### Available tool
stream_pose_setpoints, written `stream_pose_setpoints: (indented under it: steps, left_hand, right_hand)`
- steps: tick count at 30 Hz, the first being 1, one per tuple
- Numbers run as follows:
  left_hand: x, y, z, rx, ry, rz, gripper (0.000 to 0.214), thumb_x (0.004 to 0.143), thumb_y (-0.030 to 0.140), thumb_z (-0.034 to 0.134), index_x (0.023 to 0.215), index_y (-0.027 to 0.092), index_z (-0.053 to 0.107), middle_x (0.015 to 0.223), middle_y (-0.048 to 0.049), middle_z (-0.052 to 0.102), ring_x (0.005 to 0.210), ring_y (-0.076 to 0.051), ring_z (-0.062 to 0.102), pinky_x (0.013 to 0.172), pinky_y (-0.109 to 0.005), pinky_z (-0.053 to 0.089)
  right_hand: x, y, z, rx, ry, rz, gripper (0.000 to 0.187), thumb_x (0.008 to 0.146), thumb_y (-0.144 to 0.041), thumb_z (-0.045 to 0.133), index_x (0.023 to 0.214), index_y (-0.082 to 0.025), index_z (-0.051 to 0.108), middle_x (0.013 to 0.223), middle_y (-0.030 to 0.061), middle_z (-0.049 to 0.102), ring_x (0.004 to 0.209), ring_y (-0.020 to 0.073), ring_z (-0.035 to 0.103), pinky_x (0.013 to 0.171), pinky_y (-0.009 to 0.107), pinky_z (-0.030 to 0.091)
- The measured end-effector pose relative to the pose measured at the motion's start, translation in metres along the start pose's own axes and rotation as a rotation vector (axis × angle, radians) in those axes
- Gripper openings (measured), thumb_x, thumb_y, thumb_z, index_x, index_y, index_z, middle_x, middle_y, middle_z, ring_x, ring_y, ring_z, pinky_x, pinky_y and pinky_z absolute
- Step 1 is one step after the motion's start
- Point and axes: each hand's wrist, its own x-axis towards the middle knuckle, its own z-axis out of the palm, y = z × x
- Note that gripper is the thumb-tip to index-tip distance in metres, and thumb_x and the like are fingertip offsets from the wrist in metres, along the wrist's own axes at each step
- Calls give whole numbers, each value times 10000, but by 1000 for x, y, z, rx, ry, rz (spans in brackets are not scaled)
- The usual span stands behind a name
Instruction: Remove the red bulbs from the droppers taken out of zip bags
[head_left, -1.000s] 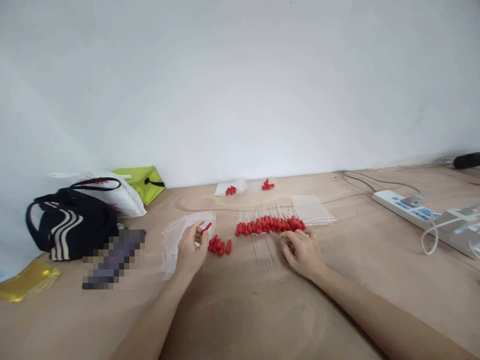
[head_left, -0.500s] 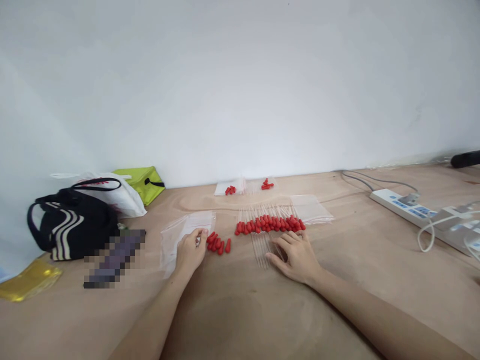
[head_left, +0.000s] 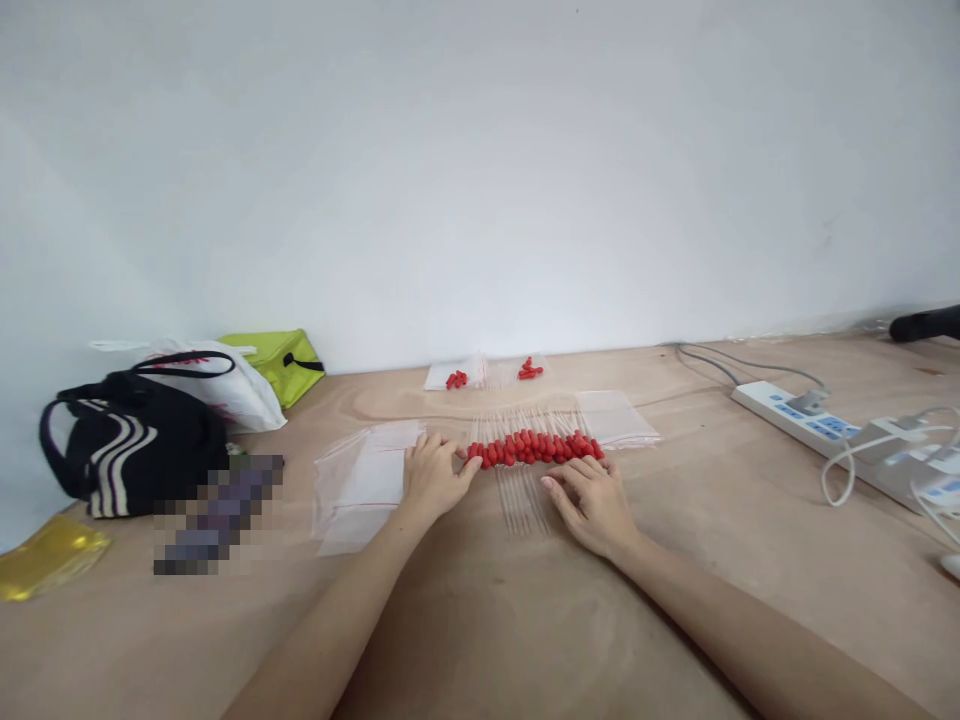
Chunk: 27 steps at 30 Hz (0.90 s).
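A row of red rubber dropper bulbs (head_left: pixel 536 447) lies across the middle of the table, with thin clear tubes (head_left: pixel 521 505) reaching out on both the near and far sides. My left hand (head_left: pixel 435 478) rests at the row's left end, thumb and fingers apart beside the outermost bulbs. What lies under its palm is hidden. At the right end, my right hand (head_left: pixel 596 500) sits with curved, parted fingers, fingertips near the bulbs and thumb by the near tubes. Clear zip bags (head_left: pixel 367 485) lie flat left of my left hand, and another stack of bags (head_left: pixel 615 420) lies beyond my right.
Against the wall are two small bags of red bulbs (head_left: pixel 456 380). A black striped bag (head_left: pixel 142 445), a white plastic bag (head_left: pixel 251 395) and a lime-green pouch (head_left: pixel 289 365) stand at left. A white power strip (head_left: pixel 795 415) with cables runs along the right.
My left hand has moved right, from the zip bags to the row's left end. The loose bulbs that lay near it no longer show apart from the row. My right hand stays nearly in place.
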Motion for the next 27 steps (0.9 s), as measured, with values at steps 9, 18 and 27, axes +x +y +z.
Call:
stream_pose_setpoints:
  steps: [9, 18, 27]
  left_hand:
    - [7, 8, 3, -31, 69, -125, 223, 745, 366, 529, 647, 191, 628, 803, -73, 596, 857, -269, 510, 719, -390, 371]
    - [-45, 0, -5, -294, 215, 272, 117, 785, 266, 506, 755, 187, 587, 801, -36, 584, 769, -173, 520, 722, -322, 384]
    - [-52, 10, -3, -310, 151, 424, 103, 796, 258, 515, 757, 197, 588, 780, -25, 596, 770, -165, 519, 694, -307, 369]
  right_hand:
    - [0, 1, 2, 23, 60, 8, 222, 851, -310, 433, 756, -215, 610, 705, 1, 620, 715, 145, 515, 744, 330, 270]
    - [-1, 8, 1, -28, 202, -124, 576, 757, -442, 527, 1257, -189, 393, 1176, 147, 461, 1065, 261, 442, 842, 415, 334]
    - [-2, -5, -4, -59, -15, -360, 266, 800, -397, 526, 1014, -258, 600, 882, 20, 638, 939, 190, 503, 958, 462, 196]
